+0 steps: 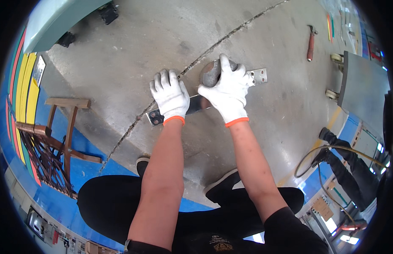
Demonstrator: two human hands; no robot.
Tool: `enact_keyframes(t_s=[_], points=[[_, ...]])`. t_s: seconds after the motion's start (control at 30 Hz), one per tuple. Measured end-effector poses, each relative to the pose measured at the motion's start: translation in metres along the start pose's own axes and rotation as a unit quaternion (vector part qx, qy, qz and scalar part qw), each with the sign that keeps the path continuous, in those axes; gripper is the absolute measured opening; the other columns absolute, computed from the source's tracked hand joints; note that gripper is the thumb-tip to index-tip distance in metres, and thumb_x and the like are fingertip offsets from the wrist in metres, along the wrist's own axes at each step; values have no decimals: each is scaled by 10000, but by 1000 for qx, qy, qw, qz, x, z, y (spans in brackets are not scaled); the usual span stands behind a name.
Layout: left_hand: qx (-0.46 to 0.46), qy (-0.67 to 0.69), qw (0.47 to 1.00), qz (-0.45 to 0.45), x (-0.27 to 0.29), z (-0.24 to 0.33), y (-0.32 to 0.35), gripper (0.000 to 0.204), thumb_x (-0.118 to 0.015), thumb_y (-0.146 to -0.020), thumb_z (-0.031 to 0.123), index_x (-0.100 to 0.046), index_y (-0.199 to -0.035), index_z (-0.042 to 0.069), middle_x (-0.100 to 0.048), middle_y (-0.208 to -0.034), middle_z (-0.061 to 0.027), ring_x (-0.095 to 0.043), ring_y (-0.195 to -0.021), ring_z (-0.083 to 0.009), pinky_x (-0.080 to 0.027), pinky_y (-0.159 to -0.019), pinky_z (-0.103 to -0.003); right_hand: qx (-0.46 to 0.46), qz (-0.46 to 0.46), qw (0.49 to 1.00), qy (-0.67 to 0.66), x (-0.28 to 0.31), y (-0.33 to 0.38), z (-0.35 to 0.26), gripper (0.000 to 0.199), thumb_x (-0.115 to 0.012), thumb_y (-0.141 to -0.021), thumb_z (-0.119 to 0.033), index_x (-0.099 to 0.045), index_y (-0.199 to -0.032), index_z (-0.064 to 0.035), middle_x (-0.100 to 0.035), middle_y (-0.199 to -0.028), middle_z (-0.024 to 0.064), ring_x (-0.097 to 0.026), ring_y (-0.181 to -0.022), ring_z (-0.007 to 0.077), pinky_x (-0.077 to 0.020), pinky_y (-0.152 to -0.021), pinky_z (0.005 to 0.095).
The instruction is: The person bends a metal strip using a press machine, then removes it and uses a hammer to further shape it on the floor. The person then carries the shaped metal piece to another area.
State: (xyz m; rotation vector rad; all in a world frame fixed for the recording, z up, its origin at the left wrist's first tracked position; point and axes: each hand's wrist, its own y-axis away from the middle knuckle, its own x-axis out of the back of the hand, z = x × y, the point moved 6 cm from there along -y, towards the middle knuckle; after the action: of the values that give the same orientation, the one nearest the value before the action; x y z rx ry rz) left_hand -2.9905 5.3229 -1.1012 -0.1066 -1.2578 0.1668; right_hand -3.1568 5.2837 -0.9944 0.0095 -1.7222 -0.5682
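A shiny flat metal bar (197,104) with holes at both ends lies slantwise on the concrete floor. My left hand (169,96), in a white glove with an orange cuff, rests palm down across the bar near its left end, fingers stretched forward. My right hand (229,92), gloved the same way, grips a round grey metal block (209,75) at the bar's far side, thumb and fingers spread over it. The hand covers part of the block and the bar's right half. The holed right end (259,75) sticks out beyond the fingers.
A hammer (310,44) with a red handle lies at the far right, near a grey wheeled cart (362,82). On the left stands a wooden stool (68,127) beside yellow, green and red strips (29,89). Another person's legs (349,158) and a hose (304,163) are at right.
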Motion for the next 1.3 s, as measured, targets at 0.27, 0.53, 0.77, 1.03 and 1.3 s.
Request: enact_keyframes(t_s=[0.27, 0.53, 0.77, 1.03, 1.3], points=[[-4, 21, 1000, 22, 4, 5, 3, 615, -740, -895, 421, -578, -1372, 68, -543, -1477, -212, -475, -1411, -414, -331, -1211, -639, -68, 48, 995, -53, -18, 53, 61, 1193, -959, -617, -454, -387, -1641, -238, -459, -1467, 323, -501, -1351, 542, -527, -1078, 608], [-211, 59, 969, -119, 26, 34, 71, 848, -859, -767, 533, -570, -1419, 74, -602, -1300, -190, -576, -1237, -398, -460, -1077, -566, -321, -6, 942, -99, -52, 171, 184, 1223, -939, -651, -410, -306, -1681, -224, -382, -1571, 315, -437, -1443, 499, -475, -1174, 562], [-164, -62, 969, -175, 30, 61, 112, 785, -838, -771, 551, -608, -1320, 39, -658, -1044, -142, -687, -939, -342, -557, -757, -491, -391, 6, 909, -142, -55, 205, 246, 1238, -941, -664, -420, -284, -1697, -230, -362, -1610, 304, -431, -1463, 486, -468, -1184, 553], [114, 14, 923, -368, 23, 119, 206, 1102, -727, -945, 560, -218, -1601, -165, -733, -1031, -279, -781, -891, -424, -637, -812, -507, -380, 1, 915, -133, -47, 205, 247, 1260, -950, -669, -463, -267, -1705, -244, -378, -1581, 318, -454, -1434, 500, -482, -1153, 561], [-53, 24, 920, -387, 53, 110, 102, 442, -694, -997, 448, -752, -1109, 24, -774, -1132, -242, -751, -1046, -435, -595, -929, -537, -367, -17, 917, -151, -44, 207, 252, 1239, -947, -657, -418, -296, -1697, -238, -388, -1592, 310, -442, -1464, 480, -482, -1171, 538]])
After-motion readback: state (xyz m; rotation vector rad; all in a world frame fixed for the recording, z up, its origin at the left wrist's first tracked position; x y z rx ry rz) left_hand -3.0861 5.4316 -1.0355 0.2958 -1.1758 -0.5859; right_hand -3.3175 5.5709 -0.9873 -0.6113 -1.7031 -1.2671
